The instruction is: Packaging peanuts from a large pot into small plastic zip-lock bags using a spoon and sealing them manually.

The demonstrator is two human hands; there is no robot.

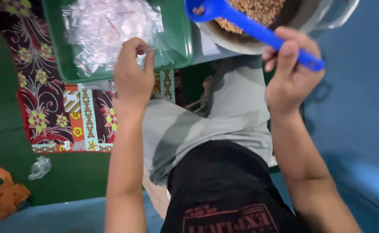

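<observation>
Floor — patterned mat [64, 116]; right hand [291, 73] clamps blue scoop [250, 26], left hand [131, 82] pinches plastic bag [107, 30].

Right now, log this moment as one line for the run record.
left hand: pinching clear bag at green tray | right hand: gripping blue scoop over bowl of brown grains | person seated
</observation>
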